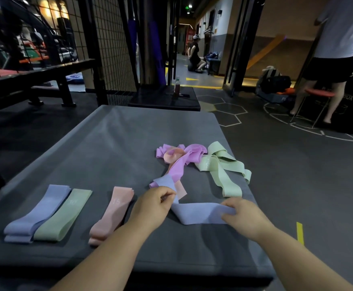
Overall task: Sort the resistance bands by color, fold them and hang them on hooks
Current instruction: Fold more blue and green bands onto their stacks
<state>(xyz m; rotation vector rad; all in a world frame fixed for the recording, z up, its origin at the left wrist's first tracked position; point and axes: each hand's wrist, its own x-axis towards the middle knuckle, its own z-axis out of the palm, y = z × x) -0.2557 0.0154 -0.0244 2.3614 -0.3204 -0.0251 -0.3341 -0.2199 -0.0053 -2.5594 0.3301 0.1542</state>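
My left hand (153, 206) pinched one end of the blue band (196, 214) on the mat (108, 143); my right hand (246, 217) gripped the other.

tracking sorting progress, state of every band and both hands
far-left lavender-blue fabric band: folded flat
light green fabric band beside it: folded flat
peach fabric band marked 15: folded flat
held lavender-blue fabric band: partly folded
pink-purple fabric band: unfolded, tangled in pile
loose peach fabric band: unfolded, tangled under it
loose light green fabric bands: unfolded, sprawled
left hand: pinches the held band
right hand: pinches its other end
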